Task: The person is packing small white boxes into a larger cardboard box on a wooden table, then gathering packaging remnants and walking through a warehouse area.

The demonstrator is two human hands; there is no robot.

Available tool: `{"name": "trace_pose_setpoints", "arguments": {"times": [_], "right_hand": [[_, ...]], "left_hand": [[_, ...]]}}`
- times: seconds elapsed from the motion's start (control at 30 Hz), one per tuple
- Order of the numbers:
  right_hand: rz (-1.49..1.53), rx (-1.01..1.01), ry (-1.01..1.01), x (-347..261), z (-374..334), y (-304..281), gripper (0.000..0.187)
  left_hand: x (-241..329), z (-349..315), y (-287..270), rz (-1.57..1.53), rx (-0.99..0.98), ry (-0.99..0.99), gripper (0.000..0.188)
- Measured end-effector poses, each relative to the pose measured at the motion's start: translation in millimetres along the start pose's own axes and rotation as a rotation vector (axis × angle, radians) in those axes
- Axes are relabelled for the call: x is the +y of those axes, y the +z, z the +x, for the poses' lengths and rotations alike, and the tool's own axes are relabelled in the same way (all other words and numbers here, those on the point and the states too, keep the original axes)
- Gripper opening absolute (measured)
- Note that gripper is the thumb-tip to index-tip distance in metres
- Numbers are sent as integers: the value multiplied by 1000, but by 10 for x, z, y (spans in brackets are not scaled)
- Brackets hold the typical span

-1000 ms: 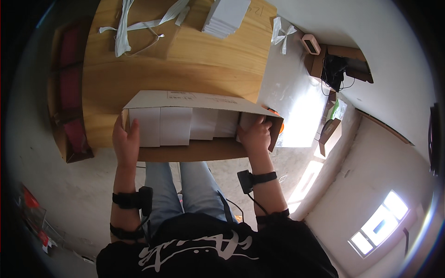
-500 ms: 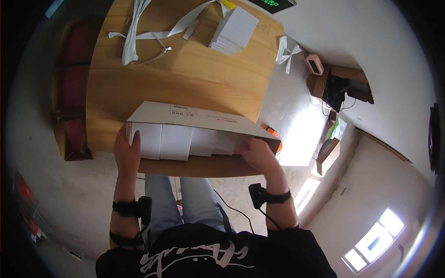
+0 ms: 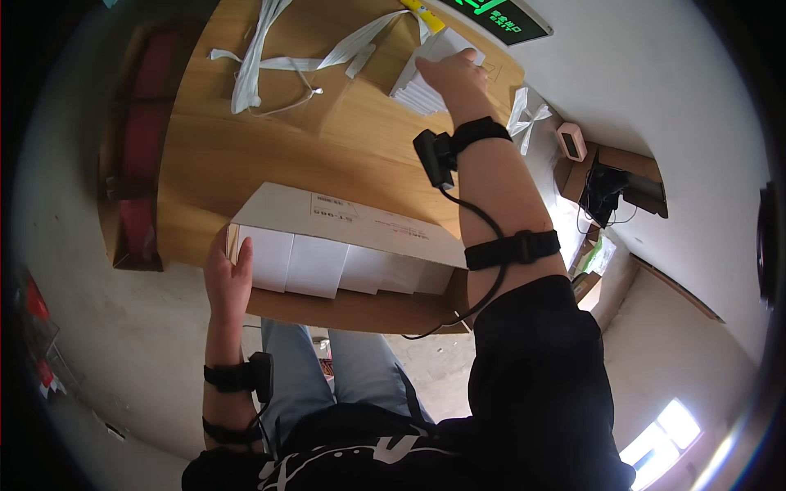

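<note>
A long open cardboard box (image 3: pixel 360 217), white outside and brown inside, tilts at the near edge of the table with its opening toward me. Flat white pieces (image 3: pixel 315 260) stand overlapping in a row inside it. My left hand (image 3: pixel 229 274) grips the box's left end, thumb over the rim. At the far right of the table, a stack of white flat pieces (image 3: pixel 422 94) lies in a slanted pile. My right hand (image 3: pixel 454 74) reaches over this stack, thumb and fingers apart; part of the stack is hidden under it.
White strap strips (image 3: pixel 319 64) lie across the far left of the wooden table (image 3: pixel 221 164). A yellow item (image 3: pixel 426 16) is beside the stack. Left of the table stands a brown frame with red panels (image 3: pixel 135 188). A green-lit sign (image 3: pixel 503 18) is on the wall.
My right hand has left the box's right end and moved far forward to the white stack. My left hand still holds the box, whose right end has dipped slightly toward me.
</note>
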State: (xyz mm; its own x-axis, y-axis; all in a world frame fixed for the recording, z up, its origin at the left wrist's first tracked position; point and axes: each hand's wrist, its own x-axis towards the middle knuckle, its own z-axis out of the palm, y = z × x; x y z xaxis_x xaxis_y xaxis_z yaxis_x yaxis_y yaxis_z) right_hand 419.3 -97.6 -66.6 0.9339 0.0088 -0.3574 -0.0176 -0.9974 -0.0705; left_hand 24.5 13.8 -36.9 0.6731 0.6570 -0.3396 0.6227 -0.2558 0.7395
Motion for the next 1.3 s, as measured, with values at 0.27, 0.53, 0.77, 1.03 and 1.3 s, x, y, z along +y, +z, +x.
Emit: {"name": "trace_pose_setpoints", "arguments": {"times": [0.27, 0.53, 0.77, 1.03, 1.3], "right_hand": [[981, -550, -265, 1500, -1312, -719, 48], [438, -1129, -74, 2489, -2907, -464, 61], [-196, -486, 185, 1976, -2694, -2, 76], [-331, -256, 35, 2029, -2672, 392, 79], [-68, -669, -298, 1935, -2622, 74, 38]], "left_hand": [[56, 9, -20, -20, -25, 19, 26], [143, 0, -47, 132, -31, -61, 33], [70, -10, -16, 125, -28, 37, 33], [60, -13, -17, 3, -51, 27, 33], [94, 26, -11, 124, -28, 3, 31]]}}
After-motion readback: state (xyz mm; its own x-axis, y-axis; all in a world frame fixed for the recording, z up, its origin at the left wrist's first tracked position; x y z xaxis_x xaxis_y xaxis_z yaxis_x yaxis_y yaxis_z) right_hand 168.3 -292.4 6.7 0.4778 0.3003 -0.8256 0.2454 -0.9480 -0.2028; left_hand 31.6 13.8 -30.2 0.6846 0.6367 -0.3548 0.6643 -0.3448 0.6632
